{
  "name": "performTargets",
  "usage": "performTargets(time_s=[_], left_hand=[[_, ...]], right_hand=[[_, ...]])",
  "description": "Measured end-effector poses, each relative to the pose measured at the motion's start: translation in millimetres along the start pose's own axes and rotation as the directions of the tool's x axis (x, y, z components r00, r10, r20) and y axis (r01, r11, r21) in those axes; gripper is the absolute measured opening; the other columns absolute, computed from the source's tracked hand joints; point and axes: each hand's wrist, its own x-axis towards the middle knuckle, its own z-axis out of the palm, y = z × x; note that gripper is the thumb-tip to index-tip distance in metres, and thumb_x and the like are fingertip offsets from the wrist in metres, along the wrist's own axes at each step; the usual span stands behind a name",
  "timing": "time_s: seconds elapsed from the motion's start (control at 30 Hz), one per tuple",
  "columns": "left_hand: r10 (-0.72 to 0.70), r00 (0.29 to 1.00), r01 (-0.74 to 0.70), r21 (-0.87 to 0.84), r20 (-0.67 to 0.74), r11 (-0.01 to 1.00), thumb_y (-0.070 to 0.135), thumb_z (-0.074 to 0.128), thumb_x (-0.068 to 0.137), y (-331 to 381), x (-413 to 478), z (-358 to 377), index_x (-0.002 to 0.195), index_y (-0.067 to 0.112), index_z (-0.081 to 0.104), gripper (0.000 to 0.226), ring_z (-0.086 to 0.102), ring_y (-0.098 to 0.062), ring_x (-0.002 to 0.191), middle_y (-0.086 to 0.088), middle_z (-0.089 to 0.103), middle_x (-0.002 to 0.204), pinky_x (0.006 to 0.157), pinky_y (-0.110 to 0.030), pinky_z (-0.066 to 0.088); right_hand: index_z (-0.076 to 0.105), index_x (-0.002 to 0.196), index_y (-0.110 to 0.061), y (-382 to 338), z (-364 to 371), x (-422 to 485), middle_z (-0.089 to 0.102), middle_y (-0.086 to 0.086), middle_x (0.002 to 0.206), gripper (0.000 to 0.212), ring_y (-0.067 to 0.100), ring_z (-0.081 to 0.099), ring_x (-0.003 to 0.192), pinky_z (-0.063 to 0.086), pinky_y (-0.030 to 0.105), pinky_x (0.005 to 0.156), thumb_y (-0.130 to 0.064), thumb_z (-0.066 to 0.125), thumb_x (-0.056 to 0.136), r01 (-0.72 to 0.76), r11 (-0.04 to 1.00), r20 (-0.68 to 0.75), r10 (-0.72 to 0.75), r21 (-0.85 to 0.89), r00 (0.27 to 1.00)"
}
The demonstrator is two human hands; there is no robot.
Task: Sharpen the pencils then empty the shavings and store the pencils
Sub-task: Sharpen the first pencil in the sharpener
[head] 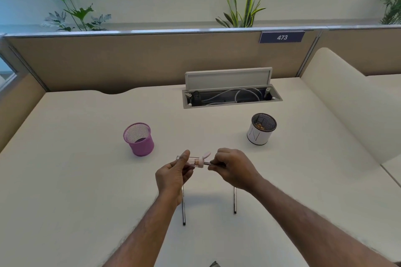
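Sharpener (196, 161): clear tube body w/ pink cap + small pink ears, brownish bits inside, held level over the desk (86, 180). Left hand (173, 174) grips its clear end, thumb on top, fingers curled under. Right hand (235, 168) pinches a dark pencil (209, 163), tip end in the pink cap. Nearer the person than the sharpener, first spare pencil (183, 212) lies to its left and second spare pencil (235, 201) to its right. Pink mesh cup (140, 140) sits beyond-left of the sharpener. White cup (260, 130) w/ dark mesh lining + brown shavings sits beyond-right. Open cable tray (232, 96) lies further back.
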Motion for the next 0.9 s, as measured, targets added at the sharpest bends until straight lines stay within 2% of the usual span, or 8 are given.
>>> performTargets(time_s=[0.07, 0.17, 0.27, 0.37, 0.5, 0.7, 0.8, 0.9], left_hand=[[0.010, 1.000, -0.010, 0.009, -0.004, 1.000, 0.024, 0.085, 0.072, 0.8, 0.3, 0.4, 0.083, -0.004, 0.070, 0.034, 0.066, -0.018, 0.060, -0.016, 0.070, 0.074, 0.054, -0.022, 0.056], [0.025, 1.000, -0.025, 0.024, 0.016, 0.999, 0.025, 0.084, 0.073, 2.6, 0.0, 2.2, 0.081, -0.004, 0.070, 0.033, 0.066, -0.018, 0.061, -0.015, 0.070, 0.073, 0.055, -0.021, 0.056], [0.037, 0.998, -0.040, 0.043, 0.052, 0.998, 0.024, 0.083, 0.075, 4.3, -0.5, 2.3, 0.080, -0.003, 0.071, 0.030, 0.067, -0.019, 0.064, -0.015, 0.071, 0.073, 0.057, -0.022, 0.056], [0.049, 0.991, -0.058, 0.071, 0.120, 0.996, 0.023, 0.080, 0.077, 6.2, -1.6, 1.6, 0.080, -0.002, 0.071, 0.027, 0.068, -0.021, 0.069, -0.017, 0.072, 0.077, 0.060, -0.022, 0.057], [0.058, 0.985, -0.074, 0.091, 0.163, 0.993, 0.023, 0.079, 0.077, 9.6, -1.4, -0.1, 0.081, 0.000, 0.072, 0.025, 0.068, -0.021, 0.072, -0.017, 0.072, 0.080, 0.061, -0.023, 0.057], [0.053, 0.991, -0.063, 0.081, 0.119, 0.995, 0.022, 0.080, 0.076, 11.8, -3.4, -0.9, 0.081, 0.000, 0.072, 0.024, 0.067, -0.019, 0.066, -0.015, 0.072, 0.076, 0.057, -0.022, 0.057], [0.049, 0.994, -0.056, 0.080, 0.097, 0.995, 0.023, 0.081, 0.075, 10.9, -2.8, -1.4, 0.083, -0.002, 0.072, 0.028, 0.069, -0.020, 0.067, -0.016, 0.073, 0.077, 0.058, -0.023, 0.057], [0.049, 0.996, -0.055, 0.073, 0.079, 0.996, 0.023, 0.082, 0.075, 9.8, -2.1, -1.1, 0.081, -0.003, 0.072, 0.028, 0.069, -0.020, 0.066, -0.017, 0.073, 0.077, 0.058, -0.022, 0.057]], right_hand=[[0.064, 0.068, -0.008, -1.2, -0.9, -0.2, 0.055, -0.003, 0.062, 0.021, 0.012, 0.041, 0.054, 0.034, 0.025, 0.053, -0.020, 0.076, 0.080, 0.002, 0.999, 0.012, -0.003, 0.036, 1.000], [0.070, 0.075, -0.007, -3.9, -6.4, 0.3, 0.064, 0.002, 0.064, 0.016, 0.017, 0.051, 0.054, 0.042, 0.031, 0.052, -0.020, 0.071, 0.085, -0.027, 0.995, 0.069, 0.020, 0.100, 0.997], [0.071, 0.076, -0.006, -7.1, -13.4, 1.3, 0.067, 0.004, 0.063, 0.016, 0.016, 0.053, 0.049, 0.044, 0.030, 0.050, -0.016, 0.068, 0.088, -0.158, 0.965, 0.173, 0.123, 0.209, 0.977], [0.067, 0.066, -0.010, -9.8, -18.3, 0.1, 0.065, 0.002, 0.056, 0.025, 0.012, 0.046, 0.040, 0.039, 0.025, 0.045, -0.013, 0.064, 0.091, -0.323, 0.878, 0.293, 0.224, 0.352, 0.929], [0.064, 0.069, -0.007, -10.9, -20.4, 0.3, 0.065, 0.006, 0.058, 0.025, 0.016, 0.047, 0.039, 0.038, 0.025, 0.044, -0.012, 0.061, 0.093, -0.408, 0.804, 0.380, 0.249, 0.432, 0.891], [0.067, 0.084, -0.014, -11.9, -17.2, 1.3, 0.065, -0.001, 0.069, 0.020, 0.014, 0.059, 0.047, 0.051, 0.030, 0.048, -0.018, 0.084, 0.075, -0.346, 0.864, 0.295, 0.246, 0.365, 0.923], [0.065, 0.075, -0.016, -9.2, -12.2, 2.1, 0.066, 0.000, 0.066, 0.016, 0.018, 0.063, 0.053, 0.056, 0.041, 0.055, -0.016, 0.081, 0.077, -0.287, 0.910, 0.212, 0.230, 0.298, 0.950], [0.069, 0.073, -0.011, -8.4, -10.4, 2.5, 0.068, 0.004, 0.065, 0.013, 0.020, 0.061, 0.051, 0.053, 0.041, 0.054, -0.018, 0.076, 0.081, -0.244, 0.934, 0.196, 0.196, 0.262, 0.961]])
